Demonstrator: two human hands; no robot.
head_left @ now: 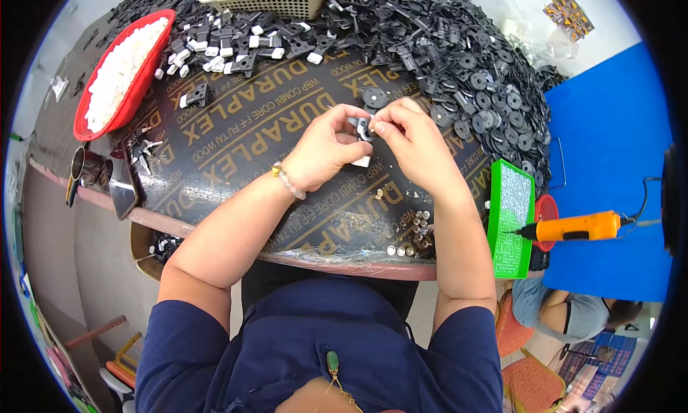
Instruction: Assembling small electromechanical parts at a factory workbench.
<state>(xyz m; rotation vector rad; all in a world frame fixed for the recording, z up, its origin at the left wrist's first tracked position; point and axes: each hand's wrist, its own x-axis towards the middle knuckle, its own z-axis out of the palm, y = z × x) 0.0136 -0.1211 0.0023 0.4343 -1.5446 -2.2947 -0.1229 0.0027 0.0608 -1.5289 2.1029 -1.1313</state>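
Note:
Over the middle of the dark board table, my left hand (pixel 322 146) pinches a small black plastic part with a white block end (pixel 361 161). The white end sticks out below the thumb. My right hand (pixel 416 142) meets it from the right, thumb and fingertips pinched together against the top of the part. Whatever lies between those right fingertips is too small to make out. Just beyond the fingers lies a black round disc (pixel 374 97). Small metal caps (pixel 400 251) stand near the table's front edge, below my right forearm.
A red basket (pixel 169 27) of white pieces stands at the left. Black parts (pixel 408 33) are heaped along the far side, round discs (pixel 494 101) at the right. An orange electric screwdriver (pixel 573 227) reaches over a green tray (pixel 531 198) of small screws. A phone (pixel 123 187) lies at the left edge.

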